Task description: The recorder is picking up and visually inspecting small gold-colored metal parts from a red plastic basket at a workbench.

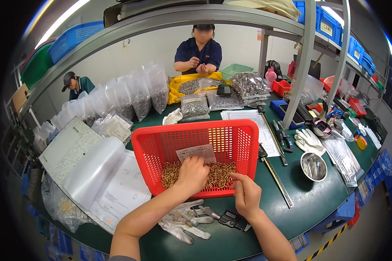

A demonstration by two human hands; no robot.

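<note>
Brass pieces [213,173] lie heaped in the red basket [244,143] on the green surface [292,213] — walls keep them together. Left hand [191,174] rests in the heap, fingers curled, grip unclear; right hand [246,193] at the rim, fingers seemingly pinched together.

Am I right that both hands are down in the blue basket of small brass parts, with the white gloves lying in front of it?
Not quite: the basket is red, not blue, as the head view shows. Both the left hand and right hand are at the brass parts, white gloves in front.

The basket [196,135] is red with a mesh pattern, the small parts [217,172] inside are brass-coloured, the table [300,204] is dark green.
</note>
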